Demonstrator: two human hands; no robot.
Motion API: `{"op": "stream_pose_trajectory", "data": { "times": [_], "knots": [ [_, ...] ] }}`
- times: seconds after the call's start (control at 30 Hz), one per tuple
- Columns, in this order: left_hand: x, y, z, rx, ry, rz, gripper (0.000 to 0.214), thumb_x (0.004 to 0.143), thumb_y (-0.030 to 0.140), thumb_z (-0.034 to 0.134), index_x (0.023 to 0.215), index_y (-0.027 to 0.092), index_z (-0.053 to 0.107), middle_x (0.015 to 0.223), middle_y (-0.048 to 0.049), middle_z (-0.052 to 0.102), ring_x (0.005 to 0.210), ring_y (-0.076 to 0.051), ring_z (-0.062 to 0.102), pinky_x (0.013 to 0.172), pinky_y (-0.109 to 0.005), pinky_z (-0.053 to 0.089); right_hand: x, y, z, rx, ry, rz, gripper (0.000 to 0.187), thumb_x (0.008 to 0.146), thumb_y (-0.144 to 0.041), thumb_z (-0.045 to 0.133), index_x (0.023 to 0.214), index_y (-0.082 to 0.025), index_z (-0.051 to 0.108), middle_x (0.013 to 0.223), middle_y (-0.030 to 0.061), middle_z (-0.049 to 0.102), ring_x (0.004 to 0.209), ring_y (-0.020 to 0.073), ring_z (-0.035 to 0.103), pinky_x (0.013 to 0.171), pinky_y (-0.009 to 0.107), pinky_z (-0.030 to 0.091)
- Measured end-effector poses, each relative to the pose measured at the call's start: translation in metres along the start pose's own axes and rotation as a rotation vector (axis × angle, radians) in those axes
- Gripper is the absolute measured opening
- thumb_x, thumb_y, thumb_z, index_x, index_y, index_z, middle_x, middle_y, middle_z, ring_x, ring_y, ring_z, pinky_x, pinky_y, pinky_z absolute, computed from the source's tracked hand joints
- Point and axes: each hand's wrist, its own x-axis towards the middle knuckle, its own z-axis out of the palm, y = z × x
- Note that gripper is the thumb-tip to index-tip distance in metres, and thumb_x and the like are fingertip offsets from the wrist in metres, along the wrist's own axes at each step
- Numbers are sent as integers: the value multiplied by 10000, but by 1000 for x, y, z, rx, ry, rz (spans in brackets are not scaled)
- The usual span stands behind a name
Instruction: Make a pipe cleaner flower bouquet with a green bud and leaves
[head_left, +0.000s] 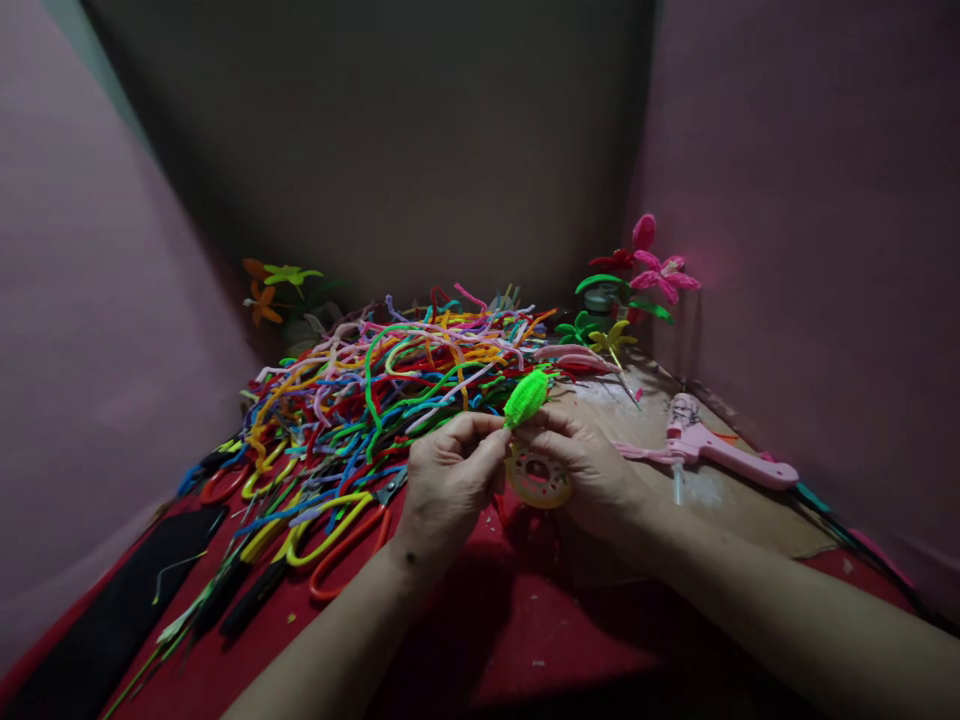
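Observation:
A bright green fuzzy pipe-cleaner leaf, oval and tilted to the upper right, is pinched at its lower end between my two hands. My left hand has its thumb and forefinger closed at the leaf's base. My right hand is closed on the same base from the other side, its fingertips close to the left ones. Just below the fingers lies a yellowish ring-shaped disc with small holes around it, partly covered by my right hand. The far fingers of both hands are hidden.
A big heap of coloured pipe cleaners spreads behind my hands. Scissors with yellow and red handles lie left. A pink glue gun rests on cardboard at right. Pipe-cleaner flowers stand at the back. A black strip lies front left.

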Motion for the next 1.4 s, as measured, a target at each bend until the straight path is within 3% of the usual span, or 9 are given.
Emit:
{"op": "stream_pose_trajectory", "data": {
  "times": [0.23,0.37,0.67,0.87,1.03,1.2,1.3,1.4],
  "knots": [
    [-2,1,-2,-26,-58,-15,134,737,259,622,734,126,610,391,63,482,326,-45,393,335,-150,292,1,-3,1,-64,19,-28,171,664,-269,725,779,-157,666,668,-15,635,582,101,530,590,245,371],
    [2,4,-10,0,-174,-76,158,752,278,620,737,121,615,404,54,495,316,-38,377,319,-144,267,1,-4,-1,-80,-18,-56,165,672,-270,725,793,-173,670,707,-17,641,626,108,543,621,248,384],
    [15,-10,-19,-313,-476,-274,207,709,281,663,630,104,589,468,17,533,341,-54,442,359,-180,416,1,-5,-10,-26,-213,121,189,697,-281,702,831,-147,693,671,21,663,609,137,602,635,273,429],
    [15,-11,-15,-357,-492,-326,211,720,293,645,665,108,559,436,16,538,317,-78,470,343,-194,421,1,-1,-7,69,-141,154,203,634,-292,745,726,-137,652,582,21,646,498,133,585,538,263,432],
    [7,-7,-5,-134,-262,-122,189,776,304,583,849,151,501,545,21,585,407,-116,545,406,-232,464,1,4,-2,108,-142,110,198,714,-348,671,721,-153,639,532,10,618,437,133,553,464,254,411],
    [0,-19,1,547,-5,440,101,843,246,480,899,181,533,782,-32,617,674,-136,600,623,-247,480,1,8,0,184,58,92,200,602,-264,772,757,-176,680,656,-8,667,577,134,594,591,262,438],
    [0,-28,-1,888,54,700,115,857,200,440,852,174,551,757,-48,603,697,-150,585,640,-245,452,0,8,1,176,68,69,206,597,-280,775,764,-183,702,664,-2,676,627,153,601,624,273,431],
    [1,-30,-4,995,33,788,178,860,149,405,756,172,548,670,-38,574,632,-142,558,586,-228,421,-2,5,1,101,74,26,177,637,-273,752,783,-182,712,689,1,681,636,141,587,646,270,417]
  ]
}}
